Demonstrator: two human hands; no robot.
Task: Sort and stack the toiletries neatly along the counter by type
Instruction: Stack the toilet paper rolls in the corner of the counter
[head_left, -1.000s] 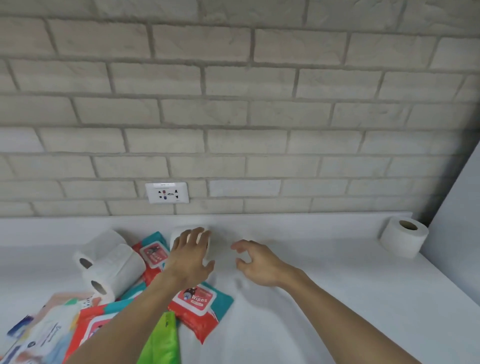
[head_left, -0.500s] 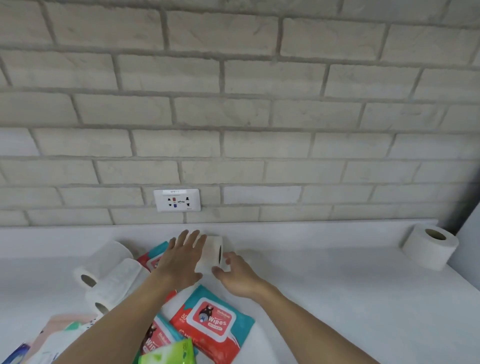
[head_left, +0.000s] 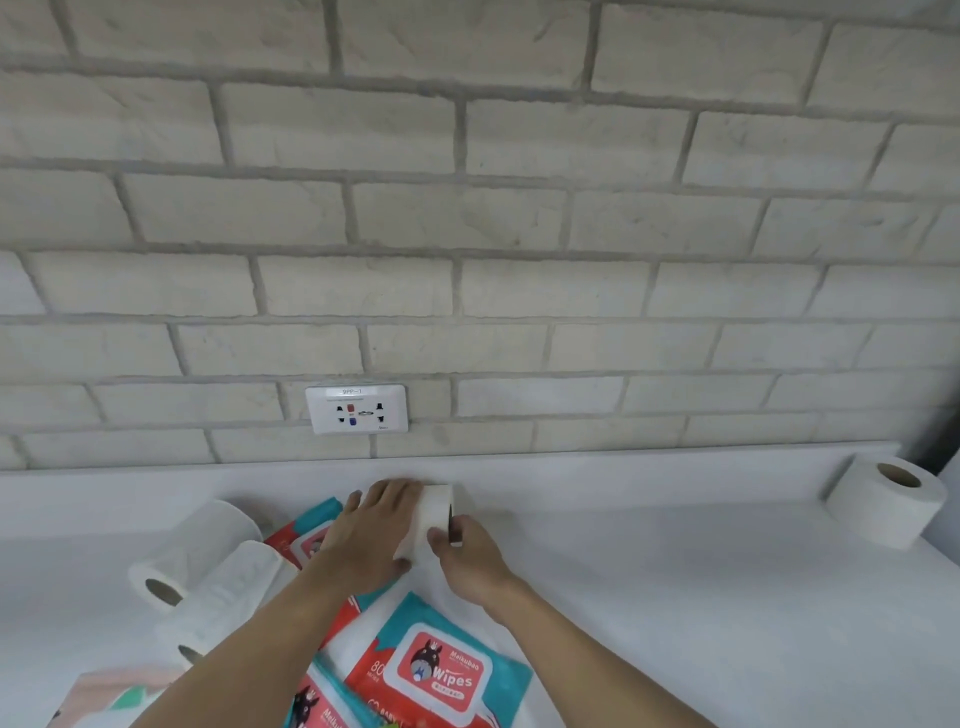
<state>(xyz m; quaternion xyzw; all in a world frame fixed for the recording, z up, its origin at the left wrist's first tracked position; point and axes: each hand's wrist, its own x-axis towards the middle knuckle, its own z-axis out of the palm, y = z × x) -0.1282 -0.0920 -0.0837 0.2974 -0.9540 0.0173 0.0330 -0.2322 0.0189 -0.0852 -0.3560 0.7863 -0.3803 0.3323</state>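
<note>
A white toilet roll (head_left: 435, 512) lies on its side near the back of the white counter (head_left: 675, 597), held between both hands. My left hand (head_left: 371, 535) covers its left side from above. My right hand (head_left: 470, 553) grips its right end. Two more toilet rolls (head_left: 195, 551) lie on their sides at the left. Another toilet roll (head_left: 888, 501) stands upright at the far right. Red and teal wipes packs (head_left: 441, 670) lie under my forearms, one partly hidden beneath my left hand.
A brick wall with a power socket (head_left: 357, 409) rises behind the counter's low back ledge. More packets (head_left: 114, 696) show at the bottom left corner. A pale vertical panel (head_left: 953, 478) borders the counter at the far right.
My right hand moved left from an open hover and closed on the roll's right end. My left hand stayed on the roll. The camera has tilted up and closer.
</note>
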